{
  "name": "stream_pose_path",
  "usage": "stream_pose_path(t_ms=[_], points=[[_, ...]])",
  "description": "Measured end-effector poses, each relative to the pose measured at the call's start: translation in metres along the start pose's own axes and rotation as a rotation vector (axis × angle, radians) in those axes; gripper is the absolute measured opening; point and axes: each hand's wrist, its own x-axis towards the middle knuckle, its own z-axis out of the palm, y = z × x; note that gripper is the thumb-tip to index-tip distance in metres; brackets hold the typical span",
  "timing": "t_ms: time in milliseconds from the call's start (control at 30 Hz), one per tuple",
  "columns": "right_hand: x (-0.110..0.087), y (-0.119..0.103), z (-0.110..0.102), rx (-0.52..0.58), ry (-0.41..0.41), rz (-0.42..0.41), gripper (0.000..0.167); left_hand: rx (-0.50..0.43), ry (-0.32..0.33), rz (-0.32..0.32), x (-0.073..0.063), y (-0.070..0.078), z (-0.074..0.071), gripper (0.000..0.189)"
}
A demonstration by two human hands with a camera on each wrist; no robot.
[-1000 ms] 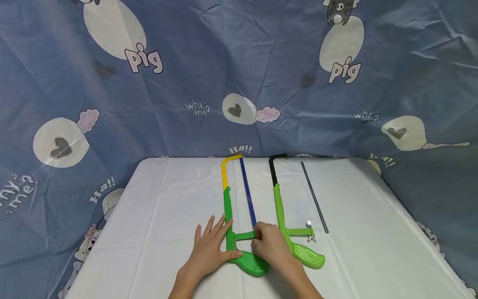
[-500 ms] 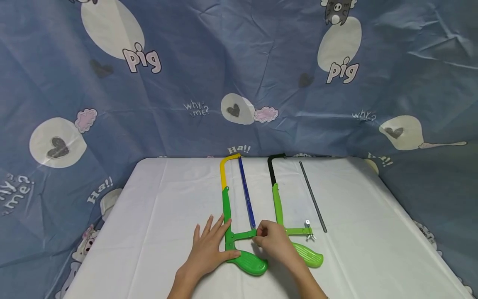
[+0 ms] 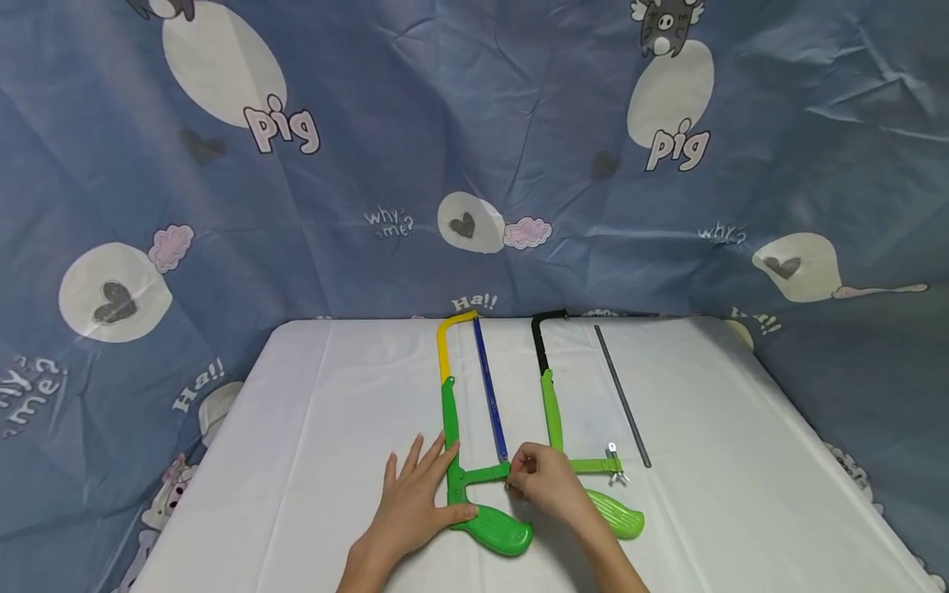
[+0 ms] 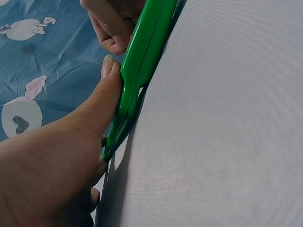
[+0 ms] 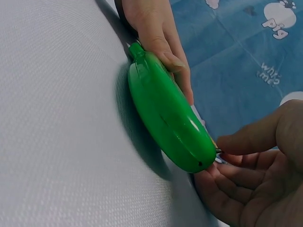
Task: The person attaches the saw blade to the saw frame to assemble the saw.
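A hacksaw [image 3: 453,428] with a green and yellow frame and a blue blade [image 3: 489,395] lies on the white tablecloth. My left hand [image 3: 417,498] rests spread on its frame, the thumb lying on the green handle [image 3: 498,531]. In the left wrist view that thumb presses the handle's side [image 4: 147,47]. At the end of the saw's lower arm, my right hand [image 3: 544,478] pinches the small metal wing nut between thumb and fingers. The right wrist view shows a bit of the wing nut [image 5: 218,151] at the fingertips; the fingers hide most of it.
Just right of my right hand lies a second hacksaw [image 3: 552,408], lime green and black, with no blade fitted and its own wing nut [image 3: 619,477]. Farther right is a loose grey blade [image 3: 623,395]. A blue printed cloth [image 3: 356,165] hangs behind the table.
My right fingers shift slightly and turn at the wing nut, showing more of the lower arm's end. The left hand stays put on the frame. The head view tilts a little.
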Motion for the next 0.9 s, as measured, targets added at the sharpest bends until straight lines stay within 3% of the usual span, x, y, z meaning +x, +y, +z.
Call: stream_pose_path(t_ms=[133, 267, 533, 900], points=[[0.0001, 0.0008, 0.0009, 0.068, -0.034, 0.002, 0.003, -0.001, 0.0, -0.009, -0.0015, 0.0004, 0.0007, 0.1], [0.0013, 0.0026, 0.0022, 0.09, -0.058, -0.005, 0.011, 0.007, 0.003, -0.013, -0.0026, -0.0001, 0.0004, 0.1], [-0.0008, 0.0001, 0.0019, -0.117, 0.019, -0.064, 0.013, -0.013, 0.003, 0.01, -0.001, -0.0002, 0.0011, 0.099], [-0.0052, -0.0028, 0.0072, -0.251, 0.076, -0.079, 0.019, -0.007, 0.009, -0.006, -0.0025, 0.0006, 0.0003, 0.1]])
